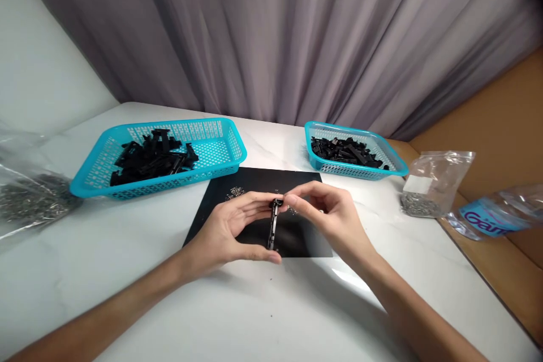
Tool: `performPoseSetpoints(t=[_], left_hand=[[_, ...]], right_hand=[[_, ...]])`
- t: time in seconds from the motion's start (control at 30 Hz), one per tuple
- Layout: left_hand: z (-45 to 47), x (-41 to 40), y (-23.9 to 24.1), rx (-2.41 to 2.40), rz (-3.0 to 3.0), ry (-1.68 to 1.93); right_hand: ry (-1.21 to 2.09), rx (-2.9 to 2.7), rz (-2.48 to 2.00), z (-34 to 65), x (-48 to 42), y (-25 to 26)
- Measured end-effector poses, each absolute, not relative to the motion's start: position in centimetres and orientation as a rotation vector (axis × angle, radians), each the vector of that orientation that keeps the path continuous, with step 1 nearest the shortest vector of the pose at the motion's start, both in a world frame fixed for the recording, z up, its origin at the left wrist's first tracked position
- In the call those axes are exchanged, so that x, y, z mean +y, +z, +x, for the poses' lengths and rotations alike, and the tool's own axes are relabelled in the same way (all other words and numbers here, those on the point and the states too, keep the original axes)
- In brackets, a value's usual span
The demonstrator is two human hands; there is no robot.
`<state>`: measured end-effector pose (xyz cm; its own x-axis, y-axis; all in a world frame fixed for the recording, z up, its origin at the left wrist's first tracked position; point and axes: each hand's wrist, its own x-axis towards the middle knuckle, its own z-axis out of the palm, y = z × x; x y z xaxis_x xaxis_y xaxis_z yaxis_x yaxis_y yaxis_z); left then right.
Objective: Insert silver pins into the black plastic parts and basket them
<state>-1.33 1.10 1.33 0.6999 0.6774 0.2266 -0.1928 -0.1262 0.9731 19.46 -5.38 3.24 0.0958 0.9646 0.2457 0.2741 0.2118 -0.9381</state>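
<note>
My left hand [227, 229] grips a narrow black plastic part [273, 229], its thumb at the near end and its fingers at the far end. The part is held upright on edge above the black mat [297, 243]. My right hand [326, 209] is closed in a pinch, thumb and forefinger at the far end of the part. Whatever lies between those fingertips is too small or hidden to name. Small metal pieces [235, 193] are piled on the mat behind my left hand, and more metal pieces [292, 210] show beside my right fingertips.
A blue basket [231, 150] with black plastic parts stands at back left, a smaller blue basket [360, 171] at back right. Bags of small metal pieces lie at the left [36, 198] and right [418, 203]. A plastic bottle [492, 218] lies at the right edge.
</note>
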Motion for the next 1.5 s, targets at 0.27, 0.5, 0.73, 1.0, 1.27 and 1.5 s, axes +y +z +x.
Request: performPoseSetpoints(t=[0.27,0.5,0.73,1.0,1.27,1.5], left_hand=[[-1.3,1.1,1.2,0.442,1.559,0.781],[-1.6,1.0,0.8,0.511,1.677,0.644],[-1.5,1.0,0.5,0.626,1.736,0.518],[-1.3,1.4,0.7,0.599,1.585,0.56],[-1.5,1.8,0.2,0.61,1.578,0.593],[-1.4,1.8,0.4,0.597,1.608,0.632]], right_hand=[[1.104,-1.191,-1.193,20.0,-4.4,2.5],[1.303,-1.18,-1.218,20.8,-4.1,2.3],[1.319,-1.234,-1.31,21.0,-3.6,1.2],[1.207,-1.608,-1.305,22.2,-5.6,3.9],[0.877,-1.762,-1.291,22.0,-5.7,3.0],[0.577,-1.803,-1.281,21.9,-5.1,1.7]])
